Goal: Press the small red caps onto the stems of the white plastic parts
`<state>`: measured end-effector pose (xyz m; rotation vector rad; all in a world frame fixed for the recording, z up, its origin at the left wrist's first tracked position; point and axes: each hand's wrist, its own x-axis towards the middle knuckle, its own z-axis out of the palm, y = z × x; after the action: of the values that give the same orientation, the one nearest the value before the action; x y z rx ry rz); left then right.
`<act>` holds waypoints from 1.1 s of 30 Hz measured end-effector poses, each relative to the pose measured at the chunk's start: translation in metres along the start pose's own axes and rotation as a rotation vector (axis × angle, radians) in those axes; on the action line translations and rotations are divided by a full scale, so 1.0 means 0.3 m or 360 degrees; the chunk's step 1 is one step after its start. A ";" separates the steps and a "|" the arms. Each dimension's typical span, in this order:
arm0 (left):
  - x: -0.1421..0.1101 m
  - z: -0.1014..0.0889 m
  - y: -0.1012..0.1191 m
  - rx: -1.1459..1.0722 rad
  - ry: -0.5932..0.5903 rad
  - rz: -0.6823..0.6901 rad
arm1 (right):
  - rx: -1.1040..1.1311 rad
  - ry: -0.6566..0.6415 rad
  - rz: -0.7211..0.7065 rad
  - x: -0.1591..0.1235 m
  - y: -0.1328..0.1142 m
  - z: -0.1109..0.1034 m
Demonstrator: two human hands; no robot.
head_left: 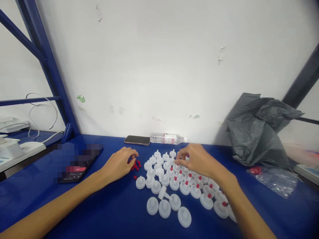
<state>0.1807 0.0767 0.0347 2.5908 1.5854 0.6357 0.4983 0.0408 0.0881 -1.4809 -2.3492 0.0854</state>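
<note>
My left hand (119,165) is over the left of the table, its curved fingers apart beside a small pile of red tip caps (136,166). Toward the far side of the white nozzle lids (164,208), my right hand (195,159) bends down with thumb and fingers pinched together. What lies between those fingertips is hidden. The lids are round, with a spout in the middle, and most stand spout up. Lids on the right carry red tips on their spouts; those on the left and in front have bare spouts. A few lids lie tipped on their sides.
Against the white wall lie a phone (137,140) and a clear plastic bottle (163,138). Another dark device (87,162) is at left, partly blurred. At right are a grey plastic bag (259,129) and a clear bag (276,182) with red pieces. Blue posts (53,73) frame the left.
</note>
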 end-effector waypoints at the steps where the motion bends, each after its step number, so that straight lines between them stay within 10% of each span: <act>1: -0.001 0.000 0.000 -0.0001 0.0010 0.0005 | 0.0023 -0.0033 -0.0006 -0.002 0.006 0.002; 19: -0.023 -0.036 0.059 -0.0182 0.0385 0.0299 | 0.0149 0.0219 -0.0086 -0.009 -0.095 0.061; 33: -0.078 -0.025 0.137 -0.0259 0.0071 0.0679 | -0.0244 0.0383 -0.0751 0.004 -0.248 0.157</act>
<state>0.2036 0.0357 0.0439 2.8178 0.9385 0.8110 0.4182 0.0151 0.0623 -0.8972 -2.4718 -0.3783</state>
